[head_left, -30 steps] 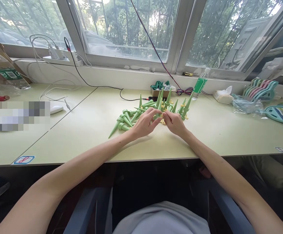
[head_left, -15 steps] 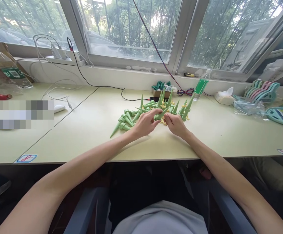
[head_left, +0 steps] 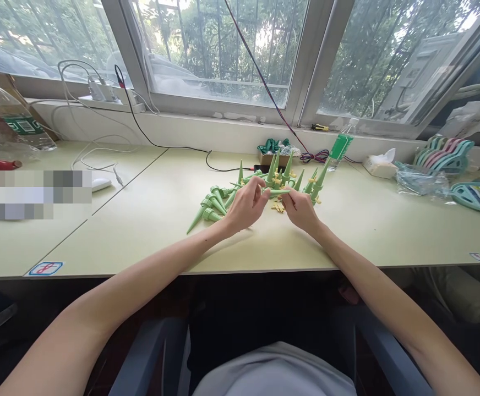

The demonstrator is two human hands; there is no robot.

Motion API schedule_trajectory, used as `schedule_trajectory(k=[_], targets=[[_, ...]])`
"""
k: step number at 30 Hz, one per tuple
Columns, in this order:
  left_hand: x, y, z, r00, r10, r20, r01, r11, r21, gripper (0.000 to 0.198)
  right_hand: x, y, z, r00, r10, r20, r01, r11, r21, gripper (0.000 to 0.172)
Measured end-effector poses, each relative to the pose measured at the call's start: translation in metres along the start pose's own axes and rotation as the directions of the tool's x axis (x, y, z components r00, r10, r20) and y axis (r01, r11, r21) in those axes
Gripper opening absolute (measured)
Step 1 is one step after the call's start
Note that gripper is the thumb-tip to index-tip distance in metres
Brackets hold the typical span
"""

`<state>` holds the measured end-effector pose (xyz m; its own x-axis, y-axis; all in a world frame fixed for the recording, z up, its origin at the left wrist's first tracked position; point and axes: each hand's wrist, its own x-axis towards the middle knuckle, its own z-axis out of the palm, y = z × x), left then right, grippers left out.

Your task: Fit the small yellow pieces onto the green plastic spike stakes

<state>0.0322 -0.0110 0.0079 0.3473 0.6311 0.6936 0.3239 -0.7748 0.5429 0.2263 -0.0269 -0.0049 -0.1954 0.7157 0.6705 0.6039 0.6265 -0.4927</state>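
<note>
My left hand (head_left: 247, 204) is closed around a green plastic watering spike (head_left: 277, 193), held level with its tip to the right. My right hand (head_left: 301, 208) is pinched at that tip; its fingers hide whether they grip the spike or some small piece. Small yellow valve pieces (head_left: 278, 206) lie on the table between and below my hands. Behind them, several green spikes with yellow valves (head_left: 273, 171) stand upright on their wide ends. More green spikes without visible valves (head_left: 210, 206) lie in a heap left of my left hand.
Beyond the spikes are a small box with green material (head_left: 273, 157) and a bottle with a green label (head_left: 341, 146). To the right are a tissue pack (head_left: 380, 164) and plastic hangers (head_left: 446, 157). A black cable (head_left: 182, 147) crosses the table's back. The front edge (head_left: 260, 271) is close to me.
The spike in my left hand has turned from slanting upward to level, pointing right. My right hand has shifted slightly right, uncovering more of the yellow pieces.
</note>
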Motion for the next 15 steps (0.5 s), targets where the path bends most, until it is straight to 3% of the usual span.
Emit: schedule_trajectory(k=[4,8,12,15], targets=[[-0.001,0.005,-0.003,0.974,-0.17,0.151,0.178,0.983,-0.046,0.029,0.0,-0.001,0.0,0.999,-0.024,0.037,0.024,1.0,0.006,0.041],[-0.003,0.006,-0.005,0.942,-0.234,0.243,0.265,0.959,-0.104,0.035,0.001,-0.001,-0.001,0.997,-0.033,0.076,0.031,0.999,0.02,0.043],[-0.005,0.001,-0.004,0.955,-0.193,0.226,0.223,0.968,-0.112,0.036,0.0,0.0,0.0,0.997,-0.005,0.076,0.002,0.999,0.034,0.046],[-0.006,-0.006,-0.001,0.98,-0.064,0.188,0.083,0.992,-0.094,0.045,-0.001,-0.001,0.001,0.997,0.015,0.071,-0.018,0.999,0.05,0.047]])
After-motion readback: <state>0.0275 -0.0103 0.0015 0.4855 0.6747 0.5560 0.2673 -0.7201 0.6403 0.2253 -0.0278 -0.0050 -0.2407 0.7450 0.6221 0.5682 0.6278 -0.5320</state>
